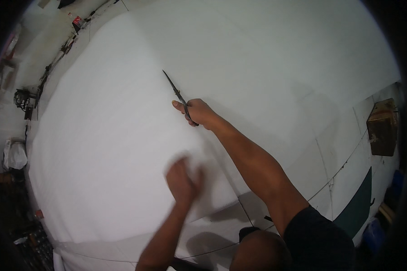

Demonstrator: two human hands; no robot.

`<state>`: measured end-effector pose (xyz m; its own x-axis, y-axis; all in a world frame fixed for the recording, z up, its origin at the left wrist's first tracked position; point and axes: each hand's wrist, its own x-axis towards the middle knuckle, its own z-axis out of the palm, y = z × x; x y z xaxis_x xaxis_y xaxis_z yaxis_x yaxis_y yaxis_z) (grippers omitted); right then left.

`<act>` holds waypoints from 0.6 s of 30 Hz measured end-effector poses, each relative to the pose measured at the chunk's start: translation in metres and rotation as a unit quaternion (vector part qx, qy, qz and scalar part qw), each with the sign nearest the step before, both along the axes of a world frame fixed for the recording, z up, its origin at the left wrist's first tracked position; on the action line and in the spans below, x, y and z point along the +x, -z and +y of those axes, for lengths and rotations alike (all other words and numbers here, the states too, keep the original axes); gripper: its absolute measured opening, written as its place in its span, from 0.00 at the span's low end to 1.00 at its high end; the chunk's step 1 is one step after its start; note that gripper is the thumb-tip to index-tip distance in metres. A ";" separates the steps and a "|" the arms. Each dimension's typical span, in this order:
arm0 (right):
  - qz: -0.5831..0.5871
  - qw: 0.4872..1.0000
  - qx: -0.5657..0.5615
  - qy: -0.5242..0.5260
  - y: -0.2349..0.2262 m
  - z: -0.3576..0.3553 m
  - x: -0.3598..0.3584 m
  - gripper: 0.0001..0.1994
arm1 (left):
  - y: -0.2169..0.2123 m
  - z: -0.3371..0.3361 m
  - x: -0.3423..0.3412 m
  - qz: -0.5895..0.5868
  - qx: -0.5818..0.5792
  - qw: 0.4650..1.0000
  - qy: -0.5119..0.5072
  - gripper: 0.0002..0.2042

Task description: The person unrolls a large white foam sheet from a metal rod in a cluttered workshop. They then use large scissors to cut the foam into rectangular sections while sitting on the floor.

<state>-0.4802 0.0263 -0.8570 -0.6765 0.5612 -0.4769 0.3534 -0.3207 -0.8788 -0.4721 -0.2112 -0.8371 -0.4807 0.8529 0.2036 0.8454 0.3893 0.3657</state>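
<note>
A large white sheet of soft-looking material (99,126) spreads across the left and middle of the view. My right hand (195,112) grips dark scissors (172,85) by their handles, over the sheet's fold or edge. The blades look closed and point up and to the left. My left hand (183,180) is over the lower part of the sheet, smeared by motion. Its fingers are too blurred to read, and no held thing shows there.
A brown cardboard box (382,128) stands at the far right, above a dark green panel (356,203). Blue items (374,237) sit lower right. Along the left edge are a white plastic bag (15,154), dark clutter (29,246) and a red-labelled bottle (77,22).
</note>
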 end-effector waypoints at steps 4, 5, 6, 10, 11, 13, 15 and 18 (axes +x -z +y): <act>0.000 1.000 -0.018 -0.012 -0.004 0.001 -0.006 0.29 | 0.012 0.097 -0.104 0.099 -0.058 0.977 -0.179 0.32; 0.004 1.000 -0.020 -0.007 0.000 0.001 -0.006 0.29 | 0.019 0.105 -0.108 0.054 -0.107 0.975 -0.186 0.33; 0.009 1.000 -0.021 -0.003 0.003 0.002 -0.006 0.29 | 0.025 0.107 -0.108 0.050 -0.105 0.975 -0.188 0.33; -0.018 0.997 -0.066 -0.024 -0.002 0.009 -0.004 0.26 | 0.038 0.109 -0.105 0.040 -0.103 0.976 -0.186 0.33; -0.015 0.997 -0.070 -0.030 -0.002 0.010 -0.004 0.27 | 0.040 0.110 -0.106 0.045 -0.104 0.976 -0.185 0.33; -0.024 0.997 -0.072 -0.033 -0.004 0.016 -0.017 0.27 | 0.040 0.110 -0.109 0.039 -0.103 0.977 -0.184 0.33; -0.039 0.996 -0.075 -0.034 -0.004 0.024 -0.028 0.27 | 0.037 0.112 -0.112 0.021 -0.111 0.975 -0.190 0.33; -0.056 0.995 -0.078 -0.024 0.000 0.037 -0.044 0.26 | 0.032 0.118 -0.116 0.003 -0.121 0.975 -0.184 0.33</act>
<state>-0.5247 0.0634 -0.8567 -0.6377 0.4430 -0.6302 0.4652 -0.4306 -0.7734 -0.5878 -0.0931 -0.8688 -0.7630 0.6460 0.0216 0.6338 0.7413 0.2208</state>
